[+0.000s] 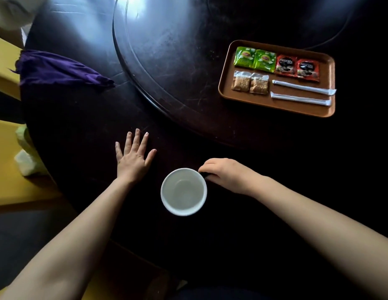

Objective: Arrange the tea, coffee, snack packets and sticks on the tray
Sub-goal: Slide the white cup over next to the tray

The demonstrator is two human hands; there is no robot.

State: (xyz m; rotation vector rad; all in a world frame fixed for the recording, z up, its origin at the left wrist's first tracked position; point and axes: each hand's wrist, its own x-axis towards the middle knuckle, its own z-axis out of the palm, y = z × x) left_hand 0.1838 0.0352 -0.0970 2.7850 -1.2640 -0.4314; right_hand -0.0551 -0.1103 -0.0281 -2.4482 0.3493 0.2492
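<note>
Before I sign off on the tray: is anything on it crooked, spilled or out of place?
Nearly tidy. On the tray, tea packets, coffee packets and snack packets sit in neat pairs. Only the upper stick stands out: its right end pokes over the tray's rim. Nothing looks spilled or torn.

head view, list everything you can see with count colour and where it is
tray: 1, brown, on the table's raised round centre
tea packets: 2, green, tray's far row, left
coffee packets: 2, red and black, far row, right
snack packets: 2, clear with tan contents, near row, left
sticks: 2, white wrapped, near row, right
cup: 1, white, empty, near table edge
cloth: 1, purple, table's left
table: 1, dark
left hand: flat on table, fingers spread
right hand: closed at the cup's handle side
</note>
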